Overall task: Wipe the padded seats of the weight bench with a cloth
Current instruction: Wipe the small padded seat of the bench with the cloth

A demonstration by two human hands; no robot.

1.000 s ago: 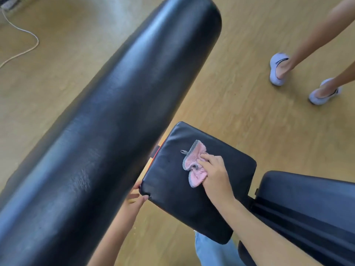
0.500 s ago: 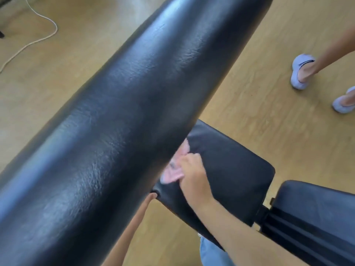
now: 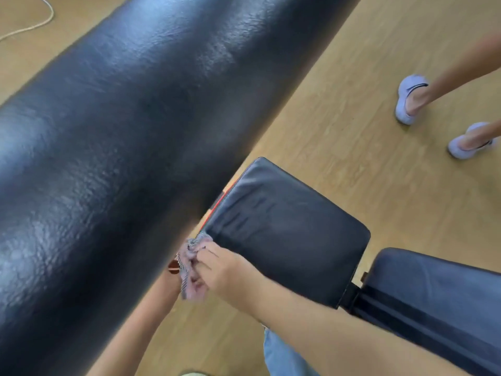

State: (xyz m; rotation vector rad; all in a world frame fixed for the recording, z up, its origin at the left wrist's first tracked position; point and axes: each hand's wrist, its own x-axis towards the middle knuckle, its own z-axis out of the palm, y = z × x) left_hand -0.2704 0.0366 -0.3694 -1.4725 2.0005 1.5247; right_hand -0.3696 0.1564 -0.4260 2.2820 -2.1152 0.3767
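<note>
Right hand point(image 3: 225, 270) clutches pink cloth point(image 3: 191, 263) at seat pad point(image 3: 284, 234) corner | left hand hidden behind cloth, grip unclear

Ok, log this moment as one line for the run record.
step: wiping seat pad near-left corner | right hand: gripping pink cloth at pad edge | left hand: hidden behind cloth | bystander's feet nearby

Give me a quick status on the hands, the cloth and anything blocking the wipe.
Right hand shut on pink mesh-edged cloth, at near-left edge of small black padded seat. Left hand hidden behind cloth. Big black padded backrest overhangs the left side.
</note>
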